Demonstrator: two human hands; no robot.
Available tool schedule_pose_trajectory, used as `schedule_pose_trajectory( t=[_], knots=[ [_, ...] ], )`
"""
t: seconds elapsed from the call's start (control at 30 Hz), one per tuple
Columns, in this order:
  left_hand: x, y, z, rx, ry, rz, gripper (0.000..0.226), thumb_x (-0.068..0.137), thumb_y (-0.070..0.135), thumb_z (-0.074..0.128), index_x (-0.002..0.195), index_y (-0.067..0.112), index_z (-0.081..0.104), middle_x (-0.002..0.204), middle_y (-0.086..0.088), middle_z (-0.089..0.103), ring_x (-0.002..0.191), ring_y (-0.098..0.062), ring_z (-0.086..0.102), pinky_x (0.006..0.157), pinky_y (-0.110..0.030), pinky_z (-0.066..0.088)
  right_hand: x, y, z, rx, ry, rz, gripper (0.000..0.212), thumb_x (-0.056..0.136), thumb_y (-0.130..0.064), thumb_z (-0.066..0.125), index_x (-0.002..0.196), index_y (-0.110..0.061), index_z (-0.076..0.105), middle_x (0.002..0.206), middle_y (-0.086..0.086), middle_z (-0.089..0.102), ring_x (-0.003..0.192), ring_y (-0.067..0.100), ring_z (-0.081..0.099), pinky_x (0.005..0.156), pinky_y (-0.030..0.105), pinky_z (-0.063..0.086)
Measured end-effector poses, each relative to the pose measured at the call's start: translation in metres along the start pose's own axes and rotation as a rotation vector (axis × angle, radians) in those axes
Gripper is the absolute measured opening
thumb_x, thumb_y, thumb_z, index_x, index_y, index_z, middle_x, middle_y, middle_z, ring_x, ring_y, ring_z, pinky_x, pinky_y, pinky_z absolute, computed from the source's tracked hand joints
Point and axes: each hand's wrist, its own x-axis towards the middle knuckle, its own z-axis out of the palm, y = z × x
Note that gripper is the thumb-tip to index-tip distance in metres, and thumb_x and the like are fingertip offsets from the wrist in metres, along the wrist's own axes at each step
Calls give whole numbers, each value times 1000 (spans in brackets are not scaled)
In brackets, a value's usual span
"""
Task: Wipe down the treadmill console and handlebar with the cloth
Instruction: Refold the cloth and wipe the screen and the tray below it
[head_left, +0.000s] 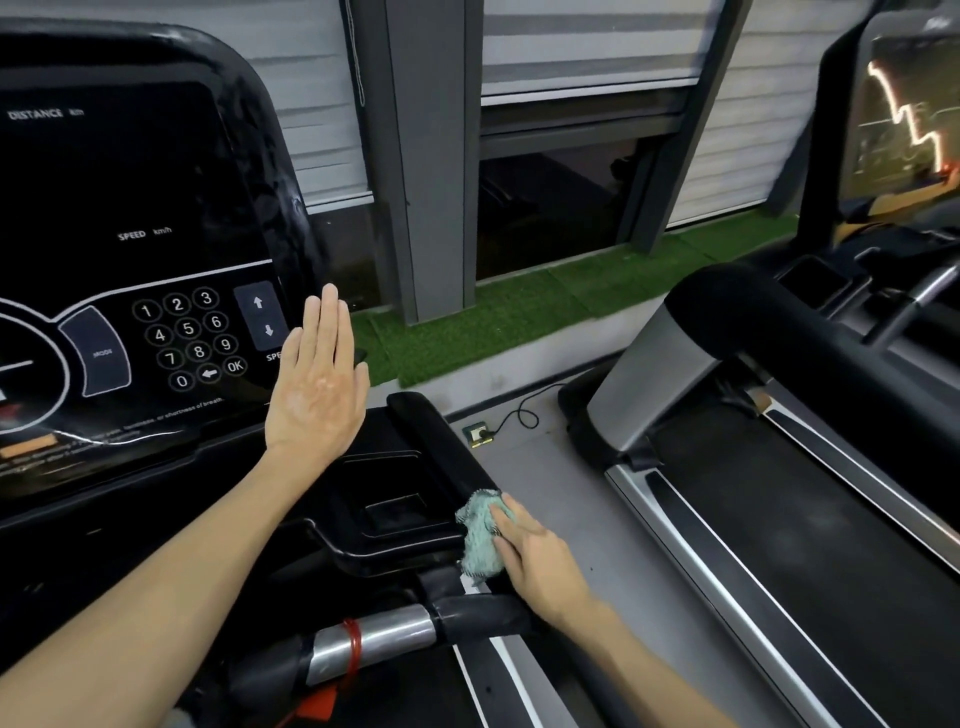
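Head view — left hand (317, 387) raised, fingers straight; right hand (543, 564), fingers extended, presses cloth (479, 540).

Cloth (480, 535): teal, dark-stitched edge, crumpled, pinned under the fingers of the right hand (537, 564), which press it onto the handlebar (441, 447); most of the bunch sticks out left of the fingers. Handlebar: black padded side rail, running up and away from the grip; below the grip it joins a cross bar with a silver section. Console (156, 270): glossy black, upright, tilted back, white number keypad and arrow keys, SPEED and DISTANCE labels, well up-left of the grip, not touching the cloth.
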Motion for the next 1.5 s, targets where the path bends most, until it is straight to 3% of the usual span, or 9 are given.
schedule_pose_trajectory(
  t=[0.1, 0.4, 0.63, 1.0, 1.07, 1.13, 1.23, 1.37, 1.5],
  knots=[
    [0, 1, -1, -8, 6, -9, 70, 102, 29, 33, 153, -6, 0, 162, -21, -10, 151, -34, 0, 120, -47, 19, -33, 19, 5, 42, 39, 15, 62, 96, -59, 17, 145, -27, 40, 156, -10, 23, 141, 11, 33, 105, 29, 43],
    [0, 2, -2, 26, -13, -21, 71, 102, 30, 33, 153, -6, -2, 162, -21, -10, 152, -33, 1, 121, -44, 17, 6, -15, -9, -110, -88, 37, 48, 105, -32, 27, 151, -18, 24, 161, 6, 8, 146, 22, 20, 115, 29, 20],
    [-1, -1, -1, 27, -6, -11, 73, 101, 29, 35, 153, -6, -2, 162, -20, -10, 151, -33, 3, 120, -44, 19, -10, -7, -12, -112, -101, 40, 41, 102, -25, 33, 143, -23, 37, 160, 2, 18, 133, 27, 43, 100, 39, 45],
    [0, 4, -5, 3, -34, -26, 74, 98, 26, 41, 153, -7, 3, 163, -21, -6, 151, -33, 5, 120, -43, 21, 21, -26, -12, -67, -71, 35, 38, 103, -22, 35, 140, -17, 43, 158, 5, 23, 136, 29, 39, 103, 40, 42],
    [0, 4, -10, -50, -40, -29, 73, 96, 25, 44, 153, -7, 10, 163, -21, 0, 151, -33, 9, 119, -43, 23, 38, -35, -16, 31, -76, 4, 33, 102, -19, 38, 132, -14, 51, 152, 6, 38, 132, 27, 45, 100, 38, 44],
    [1, 3, -18, -116, -51, -9, 67, 95, 22, 45, 151, -7, 21, 162, -21, 11, 150, -33, 17, 119, -43, 27, 51, -46, -26, 208, -16, -16, 23, 99, -11, 43, 113, -12, 61, 113, -1, 67, 102, 6, 64, 84, 31, 49],
    [1, 1, -31, -416, -75, 63, 52, 97, 11, 50, 146, -2, 40, 157, -15, 32, 146, -28, 29, 120, -39, 26, 67, -71, -55, 673, 62, 71, 24, 98, -4, 45, 96, -12, 67, 72, -13, 64, 64, -6, 57, 66, 18, 44],
    [-3, 5, -58, -834, -186, -14, 35, 98, 15, 53, 133, 15, 60, 135, 3, 61, 128, -11, 53, 112, -25, 37, 83, -100, -99, 1216, -48, 151, 23, 102, -15, 45, 112, -10, 65, 110, 11, 71, 100, 22, 66, 86, 34, 50],
    [3, 8, -81, -1125, -273, -223, 34, 87, 35, 72, 120, 28, 67, 113, 13, 68, 97, 1, 65, 94, -23, 51, 80, -131, -145, 1333, -101, 8, 27, 102, -15, 42, 120, -9, 62, 113, 9, 70, 104, 22, 67, 84, 33, 51]
  ],
)
